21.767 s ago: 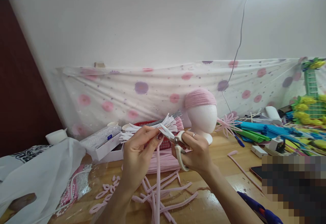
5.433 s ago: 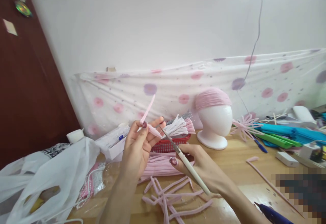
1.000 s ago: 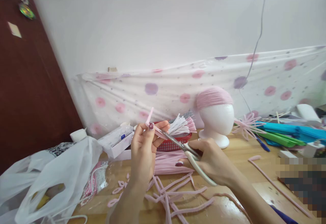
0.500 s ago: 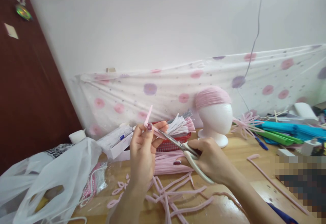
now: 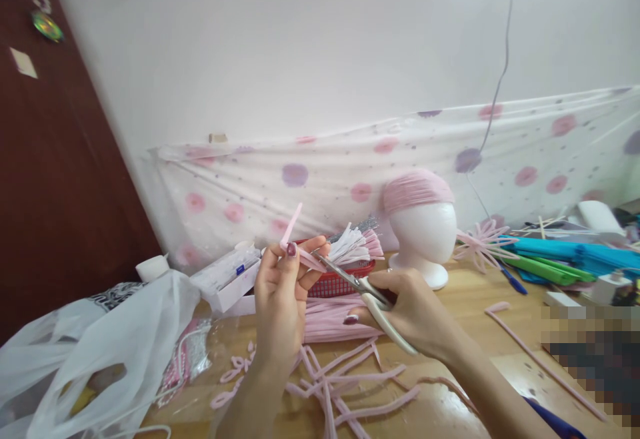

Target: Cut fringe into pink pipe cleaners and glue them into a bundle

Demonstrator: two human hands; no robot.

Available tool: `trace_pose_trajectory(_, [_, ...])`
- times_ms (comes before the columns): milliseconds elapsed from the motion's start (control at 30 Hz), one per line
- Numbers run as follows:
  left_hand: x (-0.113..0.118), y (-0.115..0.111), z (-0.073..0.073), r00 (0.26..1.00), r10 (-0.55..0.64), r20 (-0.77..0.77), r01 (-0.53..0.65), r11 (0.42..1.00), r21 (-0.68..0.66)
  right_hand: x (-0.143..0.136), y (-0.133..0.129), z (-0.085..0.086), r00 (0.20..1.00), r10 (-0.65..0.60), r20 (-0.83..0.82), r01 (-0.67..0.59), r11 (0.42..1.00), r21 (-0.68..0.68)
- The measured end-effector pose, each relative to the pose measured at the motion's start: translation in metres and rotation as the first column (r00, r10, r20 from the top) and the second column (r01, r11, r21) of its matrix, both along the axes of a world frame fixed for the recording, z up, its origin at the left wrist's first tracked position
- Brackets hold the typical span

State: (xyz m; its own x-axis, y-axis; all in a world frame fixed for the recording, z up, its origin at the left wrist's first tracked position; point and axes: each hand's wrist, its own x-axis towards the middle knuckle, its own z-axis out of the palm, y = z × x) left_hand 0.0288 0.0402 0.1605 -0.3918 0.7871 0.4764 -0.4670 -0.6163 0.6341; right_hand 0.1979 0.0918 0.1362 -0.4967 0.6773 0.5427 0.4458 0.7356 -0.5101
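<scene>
The left hand (image 5: pixel 283 292) pinches a pink stem (image 5: pixel 293 224); the right hand's (image 5: pixel 407 309) fingers grip scissors (image 5: pixel 373 296) beside it.

Your scissors (image 5: pixel 383 319) show cream handles; your held stem (image 5: pixel 294 222) is pale pink. Far sheet (image 5: pixel 320 186): white, pink and purple blooms. Basket (image 5: pixel 333 284): red. Right bundles: blue (image 5: pixel 555 251), green (image 5: pixel 553 272). Left door (image 5: pixel 60 179): dark red-brown.
</scene>
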Motion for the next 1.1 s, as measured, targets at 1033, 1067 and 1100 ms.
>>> trace_pose_trajectory(1033, [0.0007,0.0003,-0.0012,0.998,0.053,-0.018,-0.053,0.998,-0.022,-0.0002,-0.0034,-0.0016,0.989,-0.142,0.046,0.127,0.961,0.246])
trace_pose_trajectory(1067, [0.0009,0.0002,-0.0012,0.998,0.053,-0.018,-0.053,0.998,-0.024,-0.0004,-0.0031,-0.0022,0.989,-0.142,0.041,0.128,0.959,0.251])
trace_pose_trajectory(1100, [0.0011,0.0001,-0.0010,0.998,0.051,-0.019,-0.052,0.998,-0.026,-0.0007,-0.0027,-0.0029,0.990,-0.140,0.033,0.127,0.959,0.255])
